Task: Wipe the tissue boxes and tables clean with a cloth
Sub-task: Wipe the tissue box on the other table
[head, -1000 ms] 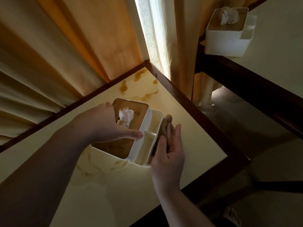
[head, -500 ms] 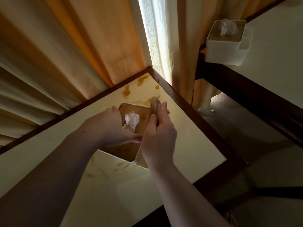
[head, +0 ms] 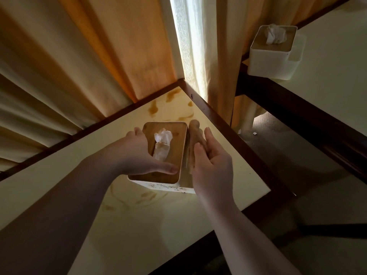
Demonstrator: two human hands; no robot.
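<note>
- The step in hand is judged to be the wiping of the near tissue box [head: 164, 155], specifically its right side wall
- The tissue box is set on the pale surface [head: 139, 225] near the far corner, with its wooden lid up and a tissue [head: 163, 136] standing out of the slot
- The box is steadied by the left hand [head: 137, 153], which is laid over the lid with the thumb stretched along the near edge and the fingers curled over the far-left edge, so the box is clasped
- A brown cloth [head: 195, 135] is pressed flat against the right wall of the box by the right hand [head: 212, 161]; the fingers are seen straight and together, laid on the cloth and not closed round it
- Dark specks are seen along the front lower wall of the box, and brown stains [head: 153, 109] are spread on the surface beyond and before it
- The next move is judged to call for the cloth to be carried round to the speckled front wall while the box is kept steady, then for the stained surface to be wiped
- A second tissue box [head: 274, 50] is seen on the farther surface [head: 327, 76] to the right, well apart, and appears untouched as yet
</note>
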